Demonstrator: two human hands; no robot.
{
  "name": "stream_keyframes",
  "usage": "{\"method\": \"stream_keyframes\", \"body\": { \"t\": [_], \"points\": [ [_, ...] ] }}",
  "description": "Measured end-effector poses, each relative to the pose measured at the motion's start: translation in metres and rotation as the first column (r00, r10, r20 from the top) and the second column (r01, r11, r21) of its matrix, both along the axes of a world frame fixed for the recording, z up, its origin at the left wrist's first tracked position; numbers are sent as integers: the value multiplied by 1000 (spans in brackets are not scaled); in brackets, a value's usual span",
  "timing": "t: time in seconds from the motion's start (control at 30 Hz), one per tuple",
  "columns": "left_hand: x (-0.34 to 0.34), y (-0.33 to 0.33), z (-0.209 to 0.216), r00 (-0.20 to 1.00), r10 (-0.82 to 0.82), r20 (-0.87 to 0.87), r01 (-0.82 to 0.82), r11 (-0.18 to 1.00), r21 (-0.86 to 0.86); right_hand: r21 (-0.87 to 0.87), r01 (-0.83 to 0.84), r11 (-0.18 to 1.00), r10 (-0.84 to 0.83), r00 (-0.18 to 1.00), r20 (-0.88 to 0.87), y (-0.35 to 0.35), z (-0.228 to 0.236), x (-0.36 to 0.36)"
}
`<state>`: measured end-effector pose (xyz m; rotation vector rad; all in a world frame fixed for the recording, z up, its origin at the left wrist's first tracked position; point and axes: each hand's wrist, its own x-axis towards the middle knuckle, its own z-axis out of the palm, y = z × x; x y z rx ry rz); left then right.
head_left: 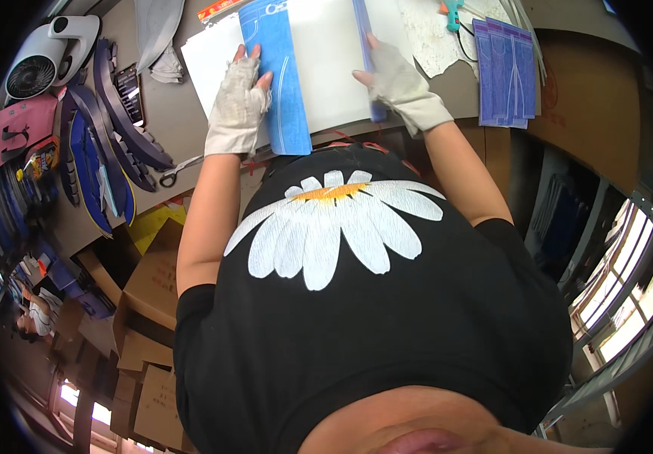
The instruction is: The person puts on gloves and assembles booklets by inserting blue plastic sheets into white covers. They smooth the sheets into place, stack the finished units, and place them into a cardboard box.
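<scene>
My left hand (239, 102), in a pale fingerless work glove, rests on the left edge of a long blue panel (285, 83) with white printed lines. Its thumb is apart from the fingers, and the fingertips show on top. Beneath lies a large white sheet (328, 60). My right hand (404, 85), gloved the same way, has its thumb and fingers about a narrow blue strip (377, 112), blurred and seen nearly edge-on. Part of that strip is hidden behind the hand. The near end of the blue panel hangs over the table's front edge.
Purple-blue printed panels (506, 72) lie at the right beside a teal glue gun (453, 15). To the left are scissors (179, 172), a phone (130, 94), curved dark blue parts (114, 125), a pink pouch (22, 130) and a white fan (36, 64). Cardboard boxes (161, 408) stand lower left.
</scene>
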<state>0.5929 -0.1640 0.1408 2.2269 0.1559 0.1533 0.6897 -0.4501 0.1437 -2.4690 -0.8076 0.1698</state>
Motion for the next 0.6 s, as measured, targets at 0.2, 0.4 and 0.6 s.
{"method": "stream_keyframes", "body": {
  "t": [0.2,0.4,0.6],
  "points": [
    [0,29,23,884,179,-431,-467,386,-796,88,709,699,-356,452,-818,-14,-3,36],
    [-22,100,-10,751,250,-612,-620,585,-522,-109,546,831,-371,397,-840,-25,36,60],
    [-30,117,44,903,362,-231,-421,641,-642,549,570,611,127,614,-779,-82,7,73]
  ]
}}
